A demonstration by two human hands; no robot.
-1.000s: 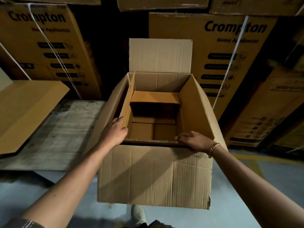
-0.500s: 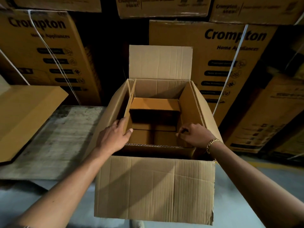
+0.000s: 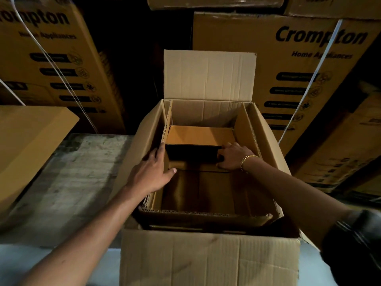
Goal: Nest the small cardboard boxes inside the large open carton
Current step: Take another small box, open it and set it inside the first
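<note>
The large open carton (image 3: 206, 263) stands in front of me, a smaller box (image 3: 206, 216) nested inside it. My left hand (image 3: 152, 172) lies flat, fingers straight, along that box's left wall. My right hand (image 3: 231, 156) reaches in and curls round the near edge of a small box (image 3: 200, 134) at the far end.

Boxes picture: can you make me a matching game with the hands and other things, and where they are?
1 left hand
2 right hand
3 bracelet
4 back flap

A stands upright on the large carton
B on a wrist
C grips the small box
D touches the left wall of the inner box

Pairs: 1-D, 2-C, 3-B, 4-A
</note>
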